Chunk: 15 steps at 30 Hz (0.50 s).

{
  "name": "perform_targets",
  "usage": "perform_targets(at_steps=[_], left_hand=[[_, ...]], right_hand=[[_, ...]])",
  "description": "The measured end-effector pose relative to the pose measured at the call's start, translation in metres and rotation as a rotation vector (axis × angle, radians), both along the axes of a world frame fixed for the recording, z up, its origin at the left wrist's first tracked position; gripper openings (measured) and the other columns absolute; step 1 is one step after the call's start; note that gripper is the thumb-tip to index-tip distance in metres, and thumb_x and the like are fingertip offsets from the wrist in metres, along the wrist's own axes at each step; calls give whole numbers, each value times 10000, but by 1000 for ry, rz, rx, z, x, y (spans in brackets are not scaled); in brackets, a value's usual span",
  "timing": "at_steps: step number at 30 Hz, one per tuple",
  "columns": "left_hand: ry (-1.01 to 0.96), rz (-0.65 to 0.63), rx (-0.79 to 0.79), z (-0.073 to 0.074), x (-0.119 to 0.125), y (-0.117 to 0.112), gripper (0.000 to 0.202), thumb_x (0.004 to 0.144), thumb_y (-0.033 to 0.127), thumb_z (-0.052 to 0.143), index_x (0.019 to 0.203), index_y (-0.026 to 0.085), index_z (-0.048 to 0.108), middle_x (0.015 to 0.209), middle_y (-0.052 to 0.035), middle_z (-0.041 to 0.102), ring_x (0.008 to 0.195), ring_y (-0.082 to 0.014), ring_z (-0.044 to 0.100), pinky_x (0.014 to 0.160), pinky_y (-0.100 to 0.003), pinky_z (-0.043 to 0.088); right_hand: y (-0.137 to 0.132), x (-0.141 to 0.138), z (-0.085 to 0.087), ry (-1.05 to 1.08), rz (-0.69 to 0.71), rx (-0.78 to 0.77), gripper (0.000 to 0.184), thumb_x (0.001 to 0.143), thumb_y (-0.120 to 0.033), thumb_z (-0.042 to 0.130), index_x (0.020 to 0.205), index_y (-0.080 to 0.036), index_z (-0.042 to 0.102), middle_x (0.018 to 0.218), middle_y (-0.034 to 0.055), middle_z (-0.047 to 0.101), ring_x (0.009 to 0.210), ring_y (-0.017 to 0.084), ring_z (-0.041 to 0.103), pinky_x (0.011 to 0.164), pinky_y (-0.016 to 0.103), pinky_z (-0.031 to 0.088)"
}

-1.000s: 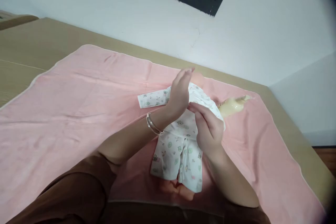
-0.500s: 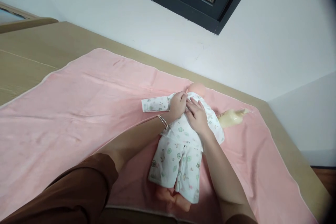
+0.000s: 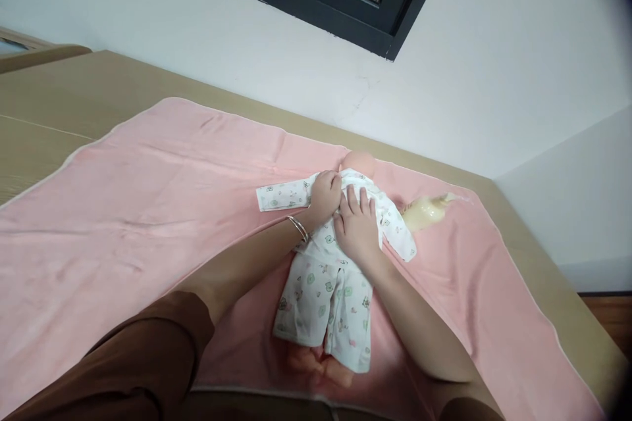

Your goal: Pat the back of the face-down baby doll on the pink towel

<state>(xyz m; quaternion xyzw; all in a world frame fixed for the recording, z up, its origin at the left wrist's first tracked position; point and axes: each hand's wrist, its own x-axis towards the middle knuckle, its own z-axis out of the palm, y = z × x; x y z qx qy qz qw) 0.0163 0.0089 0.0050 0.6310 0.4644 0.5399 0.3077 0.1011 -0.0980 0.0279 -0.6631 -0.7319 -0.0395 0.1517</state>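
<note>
Now, left hand [image 3: 326, 197] bent on shirt [image 3: 323, 241] of doll [image 3: 359, 162], can't tell if gripping. Right hand [image 3: 359, 222] spread flat beside it, holding nothing. Pink blanket [image 3: 158, 191] under doll.

Light-brown table [image 3: 59, 95]; pink blanket [image 3: 197, 194] (pale-edged, lightly creased) spread over it, table showing along far side.

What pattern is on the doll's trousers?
Trousers: small scattered green, pink and dark prints on white; best in the head view.

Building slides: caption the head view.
Left hand and right hand rest on a white-clad doll atop a pink blanket.
</note>
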Motion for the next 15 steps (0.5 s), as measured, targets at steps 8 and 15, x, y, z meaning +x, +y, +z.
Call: perform_targets(at_steps=[8, 15], left_hand=[[58, 7, 44, -2, -1, -3, 268, 947, 185, 426, 687, 231, 472, 792, -45, 621, 847, -204, 567, 838, -338, 445], [71, 38, 85, -11, -2, -5, 250, 965, 191, 388, 740, 234, 488, 833, -44, 614, 867, -202, 559, 853, -347, 456]], right_hand=[[49, 60, 1, 238, 190, 97, 478, 1003, -349, 362, 1394, -185, 583, 1534, 102, 506, 1478, 258, 398, 1227, 542, 280], [13, 14, -5, 23, -128, 84, 638, 986, -348, 372, 1488, 46, 396, 1575, 321, 340, 1501, 451, 271, 1186, 649, 264]])
